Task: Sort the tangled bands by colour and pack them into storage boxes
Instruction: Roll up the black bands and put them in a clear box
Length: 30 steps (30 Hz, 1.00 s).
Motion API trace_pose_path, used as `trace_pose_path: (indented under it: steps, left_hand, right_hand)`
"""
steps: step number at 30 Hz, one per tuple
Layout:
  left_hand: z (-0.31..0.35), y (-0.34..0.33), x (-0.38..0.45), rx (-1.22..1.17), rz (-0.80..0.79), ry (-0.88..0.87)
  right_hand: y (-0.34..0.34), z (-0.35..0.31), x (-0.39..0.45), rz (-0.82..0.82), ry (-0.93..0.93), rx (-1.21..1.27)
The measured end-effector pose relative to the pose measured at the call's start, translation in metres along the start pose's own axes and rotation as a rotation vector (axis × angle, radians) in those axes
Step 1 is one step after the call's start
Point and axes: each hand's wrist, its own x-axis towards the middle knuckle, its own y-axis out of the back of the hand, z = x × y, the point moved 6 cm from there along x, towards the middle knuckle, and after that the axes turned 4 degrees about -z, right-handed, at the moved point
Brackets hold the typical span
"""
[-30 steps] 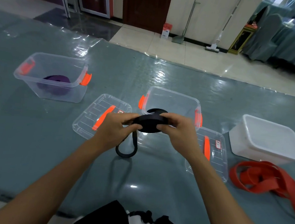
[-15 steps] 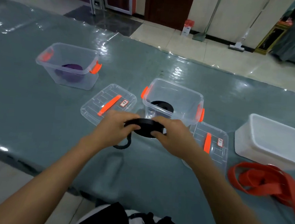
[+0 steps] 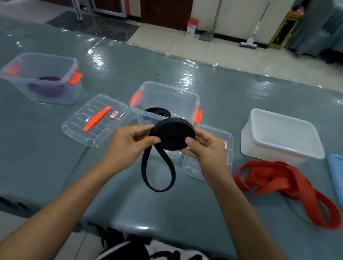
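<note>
Partway through: purple band (image 3: 47, 83) boxed, one black coil (image 3: 157, 112) in the middle box (image 3: 167, 88). Left hand (image 3: 127, 145) and right hand (image 3: 206, 151) pinching a half-rolled black band (image 3: 173, 133) above the table; red bands (image 3: 285, 184) untouched beside the white tub (image 3: 282, 148).

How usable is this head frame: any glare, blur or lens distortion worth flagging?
Head view: bright glare patches on the glossy table cover, mostly along its far side; wide-angle bending curves the table edge and stretches the forearms; the room behind looks soft. The black band roll, pinched by left hand and right hand, stays fairly sharp, as does the red band.
</note>
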Motion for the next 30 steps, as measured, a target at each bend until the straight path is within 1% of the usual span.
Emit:
trace_pose_path:
  steps: [2, 3, 4, 7, 9, 11, 12, 14, 17, 20, 22, 24, 26, 27, 30]
  left_hand:
    - [0.006, -0.019, 0.001, -0.029, -0.032, -0.014]
    - [0.007, -0.027, 0.002, -0.012, -0.061, -0.022]
    - [0.007, -0.035, 0.002, 0.035, -0.098, -0.033]
    - [0.011, -0.058, -0.001, 0.243, -0.195, -0.118]
    - [0.015, -0.072, -0.002, 0.303, -0.226, -0.177]
    - [0.018, -0.082, -0.001, 0.32, -0.242, -0.186]
    - [0.019, -0.085, 0.0, 0.315, -0.25, -0.179]
    - [0.02, -0.091, 0.0, 0.279, -0.267, -0.147]
    - [0.024, -0.094, -0.003, 0.188, -0.274, -0.113]
    - [0.029, -0.092, -0.004, 0.157, -0.262, -0.103]
    - [0.034, -0.088, -0.003, 0.179, -0.231, -0.114]
    - [0.036, -0.082, -0.001, 0.149, -0.172, -0.105]
    - [0.037, -0.073, 0.003, 0.079, -0.085, -0.074]
    - [0.038, -0.068, 0.005, 0.055, -0.041, -0.063]
    - [0.043, -0.058, 0.012, 0.005, 0.057, -0.071]
  right_hand:
    - [0.016, 0.01, -0.01, 0.019, -0.04, 0.073]
    - [0.024, 0.013, -0.015, 0.02, -0.049, 0.059]
    - [0.033, 0.012, -0.019, 0.027, -0.022, -0.038]
    - [0.057, -0.005, -0.03, 0.072, 0.139, -0.616]
    - [0.059, -0.015, -0.036, 0.0, 0.194, -0.818]
    - [0.058, -0.021, -0.04, -0.075, 0.235, -0.933]
    - [0.061, -0.023, -0.042, -0.073, 0.237, -0.936]
    - [0.069, -0.03, -0.045, -0.013, 0.247, -0.867]
    - [0.079, -0.035, -0.05, 0.071, 0.244, -0.649]
    - [0.08, -0.028, -0.05, 0.079, 0.209, -0.46]
    - [0.081, -0.02, -0.046, 0.097, 0.216, -0.394]
    - [0.083, -0.006, -0.042, 0.138, 0.207, -0.259]
    - [0.085, 0.017, -0.038, 0.172, 0.15, -0.186]
    - [0.083, 0.032, -0.037, 0.177, 0.092, -0.219]
    - [0.065, 0.077, -0.033, 0.073, -0.128, -0.318]
